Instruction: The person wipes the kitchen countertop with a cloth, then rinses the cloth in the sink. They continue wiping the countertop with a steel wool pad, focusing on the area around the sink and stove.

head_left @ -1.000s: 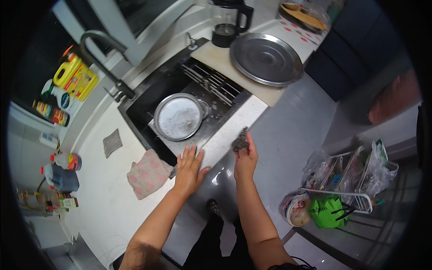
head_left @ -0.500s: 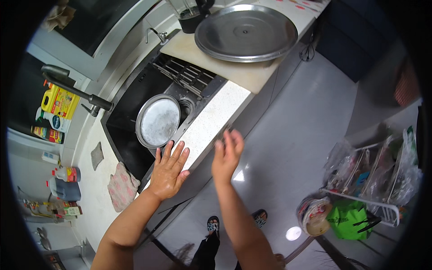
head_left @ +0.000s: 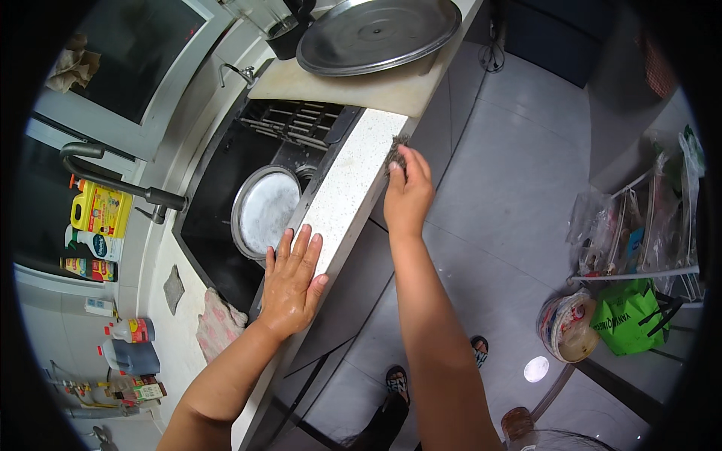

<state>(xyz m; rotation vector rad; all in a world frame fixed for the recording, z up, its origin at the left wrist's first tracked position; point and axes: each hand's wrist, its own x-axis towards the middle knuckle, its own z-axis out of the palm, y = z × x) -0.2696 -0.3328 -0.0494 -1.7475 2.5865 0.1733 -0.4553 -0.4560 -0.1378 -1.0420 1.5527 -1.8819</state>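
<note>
My right hand point(head_left: 408, 192) grips a dark, wiry steel wool scrubber point(head_left: 395, 155) against the front edge of the white speckled counter strip point(head_left: 347, 177). Its fingers are closed round the scrubber. Spread flat, my left hand point(head_left: 293, 286) lies on the same strip beside the sink, looking wet, with nothing in it. Just beyond its fingertips a round metal pot point(head_left: 239, 225) sits in the black sink point(head_left: 207, 218), holding whitish, foamy liquid. A slatted rack point(head_left: 289, 124) spans the far end of the sink.
A large round metal lid point(head_left: 376, 37) rests on a cutting board point(head_left: 338, 94) past the sink. The dark faucet point(head_left: 143, 188) arches from the left. A pinkish cloth point(head_left: 218, 323) and grey pad point(head_left: 174, 289) lie on the left counter. A bucket point(head_left: 564, 331) and green bag point(head_left: 630, 316) stand right.
My right hand has moved up and away along the counter's front edge, and the scrubber now shows clearly. My left hand stays flat on the counter. The whole view has shifted.
</note>
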